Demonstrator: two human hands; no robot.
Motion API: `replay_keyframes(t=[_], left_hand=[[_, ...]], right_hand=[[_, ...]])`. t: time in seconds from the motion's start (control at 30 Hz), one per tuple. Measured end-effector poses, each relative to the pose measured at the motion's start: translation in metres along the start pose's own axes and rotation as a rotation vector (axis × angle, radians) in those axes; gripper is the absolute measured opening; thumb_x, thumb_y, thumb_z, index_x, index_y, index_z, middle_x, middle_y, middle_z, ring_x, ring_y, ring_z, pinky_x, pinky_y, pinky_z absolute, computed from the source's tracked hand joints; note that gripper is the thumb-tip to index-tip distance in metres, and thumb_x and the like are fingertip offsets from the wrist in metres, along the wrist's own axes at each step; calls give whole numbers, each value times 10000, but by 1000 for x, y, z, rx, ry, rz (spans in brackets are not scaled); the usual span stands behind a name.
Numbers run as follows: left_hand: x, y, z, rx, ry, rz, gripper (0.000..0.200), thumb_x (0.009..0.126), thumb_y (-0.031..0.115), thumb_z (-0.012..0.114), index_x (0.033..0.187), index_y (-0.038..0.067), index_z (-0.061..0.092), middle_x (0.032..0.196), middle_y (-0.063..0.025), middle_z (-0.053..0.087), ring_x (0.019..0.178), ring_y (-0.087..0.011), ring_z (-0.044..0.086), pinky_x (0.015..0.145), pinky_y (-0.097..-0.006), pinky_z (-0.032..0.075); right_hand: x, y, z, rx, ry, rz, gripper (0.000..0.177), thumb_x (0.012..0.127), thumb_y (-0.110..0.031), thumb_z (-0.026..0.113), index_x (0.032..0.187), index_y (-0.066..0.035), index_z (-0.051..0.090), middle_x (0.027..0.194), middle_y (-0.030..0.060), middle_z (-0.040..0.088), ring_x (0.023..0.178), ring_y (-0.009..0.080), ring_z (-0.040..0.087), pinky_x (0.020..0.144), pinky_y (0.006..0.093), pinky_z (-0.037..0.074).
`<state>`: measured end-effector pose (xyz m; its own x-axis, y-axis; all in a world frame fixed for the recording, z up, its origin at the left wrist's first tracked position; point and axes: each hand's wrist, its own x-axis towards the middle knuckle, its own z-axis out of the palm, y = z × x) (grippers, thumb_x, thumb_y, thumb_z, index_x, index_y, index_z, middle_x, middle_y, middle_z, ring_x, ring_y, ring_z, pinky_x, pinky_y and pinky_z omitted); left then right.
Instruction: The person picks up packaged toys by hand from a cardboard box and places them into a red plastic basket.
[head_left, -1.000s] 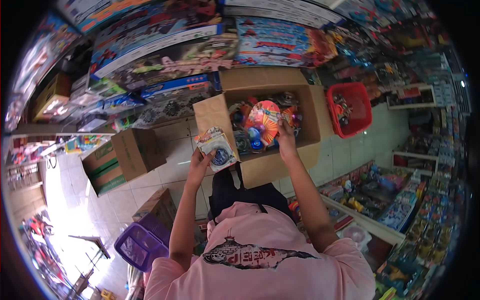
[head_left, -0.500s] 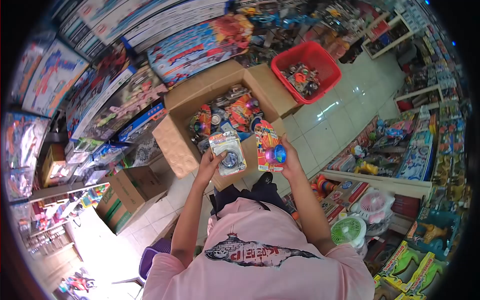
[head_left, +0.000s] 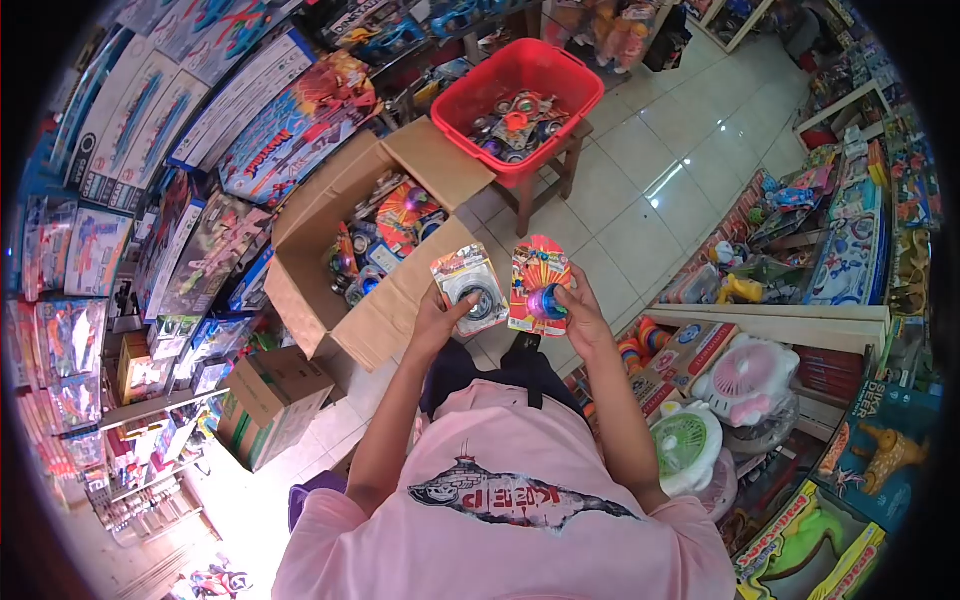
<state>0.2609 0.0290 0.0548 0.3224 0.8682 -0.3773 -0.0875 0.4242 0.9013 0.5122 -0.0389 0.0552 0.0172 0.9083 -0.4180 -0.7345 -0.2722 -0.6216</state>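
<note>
My left hand (head_left: 435, 318) grips a carded yo-yo (head_left: 466, 287), its round dark-and-silver toy under clear plastic, with my thumb across the front. In my right hand (head_left: 588, 318) is a red-and-yellow carded yo-yo (head_left: 540, 270) with a shiny blue-purple toy, pinched at its right edge. The two packs are side by side in front of my body, a narrow gap between them. Beyond them stands an open cardboard box (head_left: 300, 275) holding several similar packs (head_left: 403, 215).
A red basket (head_left: 570, 85) with more packs rests on a wooden stool (head_left: 527, 205) over the tiled floor. Boxed toys (head_left: 290, 135) line the left. At right are wrapped fans (head_left: 686, 447) and a low shelf edge (head_left: 770, 318). A closed carton (head_left: 262, 405) stands at left.
The view has turned toward the right, so the box and basket appear further left. Both packs remain in my hands, now held closer together, and my right thumb lies over the blue-purple toy.
</note>
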Motion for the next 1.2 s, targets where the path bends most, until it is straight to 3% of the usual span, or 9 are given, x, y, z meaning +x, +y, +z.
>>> replay_keyframes(t=[0.27,0.6,0.73,0.97,1.1,1.2], left_hand=[[28,-3,31,95,-62,46,510,882,80,718,1298,-21,441,1154,-108,654,1023,-168,655,890,-310,530],[116,14,24,46,48,19,504,880,85,721,1295,-13,453,1148,-101,655,1023,-171,653,910,-315,518],[163,30,16,-181,65,32,510,866,102,739,1283,-11,468,1138,-103,660,1034,-168,652,909,-314,519],[210,51,-6,-102,183,-94,526,855,154,765,1266,-19,487,1122,-101,670,1021,-164,657,901,-310,509],[224,53,-21,-83,268,-38,499,854,161,770,1239,-17,506,1075,-98,682,921,-144,676,776,-269,544],[226,55,-28,-189,391,45,466,863,138,755,1232,-15,515,1074,-93,681,931,-139,671,801,-275,542]], right_hand=[[3,-26,-24,-75,81,-120,676,890,-129,722,1430,-131,317,1256,113,596,1153,204,594,982,355,483],[79,-64,-38,-73,237,50,604,879,-139,740,1352,-73,370,1194,116,612,1104,191,613,950,354,508],[126,-93,-25,-140,271,62,566,863,-136,755,1291,-77,390,1165,123,624,1082,200,631,946,361,518],[213,-151,11,-324,136,22,551,835,-44,747,1255,-64,391,1167,138,635,1080,197,633,947,346,510],[264,-167,38,-596,39,-40,513,831,-35,750,1247,-31,448,1150,122,650,1092,176,617,987,330,469],[310,-164,54,-714,-53,-41,490,831,-36,754,1234,-21,475,1146,116,655,1095,173,617,964,330,481]])
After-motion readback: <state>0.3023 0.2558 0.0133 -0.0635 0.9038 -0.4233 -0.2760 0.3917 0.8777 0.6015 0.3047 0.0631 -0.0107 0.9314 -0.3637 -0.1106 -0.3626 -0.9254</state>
